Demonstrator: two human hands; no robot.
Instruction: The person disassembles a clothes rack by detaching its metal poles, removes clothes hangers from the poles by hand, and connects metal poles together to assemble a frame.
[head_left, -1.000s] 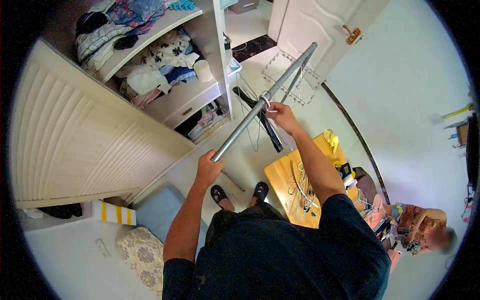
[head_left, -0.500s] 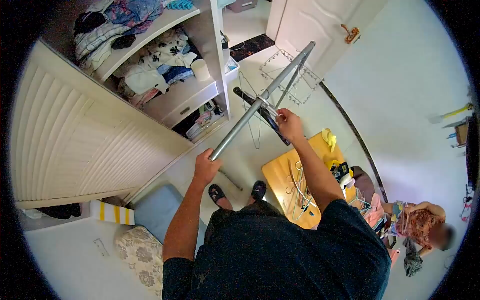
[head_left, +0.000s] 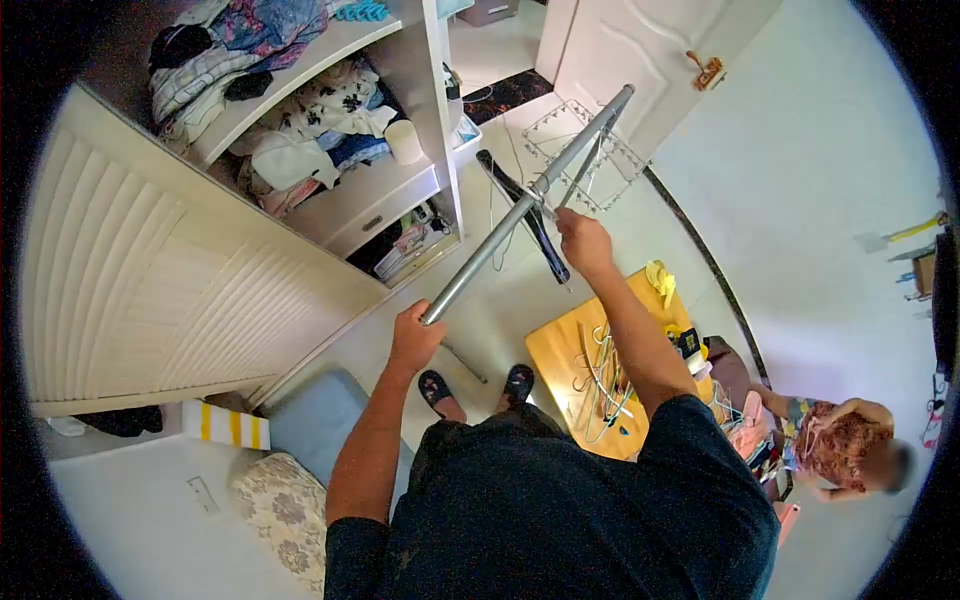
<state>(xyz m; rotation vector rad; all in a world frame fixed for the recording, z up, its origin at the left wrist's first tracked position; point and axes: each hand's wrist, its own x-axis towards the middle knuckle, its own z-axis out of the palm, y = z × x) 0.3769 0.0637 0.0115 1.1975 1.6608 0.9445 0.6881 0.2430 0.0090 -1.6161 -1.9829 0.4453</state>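
My left hand (head_left: 414, 340) is wrapped round the near end of a grey metal pole (head_left: 487, 250), which slants up toward the door. Closed beside the pole's middle, my right hand (head_left: 585, 243) is at a small pale piece there; what its fingers hold is hidden. Below the pole hangs a black clothes hanger (head_left: 541, 228), with a thin wire hanger (head_left: 498, 235) next to it. A wire rack with clips (head_left: 565, 128) shows behind the pole's far part.
On my right, a wooden table (head_left: 553, 340) carries several hangers (head_left: 603, 385) and a yellow cloth (head_left: 660, 283). Another person (head_left: 840, 440) is beyond it. A wardrobe shelf (head_left: 300, 110) holds piled clothes. A blue-grey cushioned seat (head_left: 330, 420) is at left, a white door (head_left: 640, 60) ahead.
My right hand has shifted slightly up, its fingers now more hidden. The black hanger has swung and the wire hanger has turned. The other person's dark checked cloth is no longer visible.
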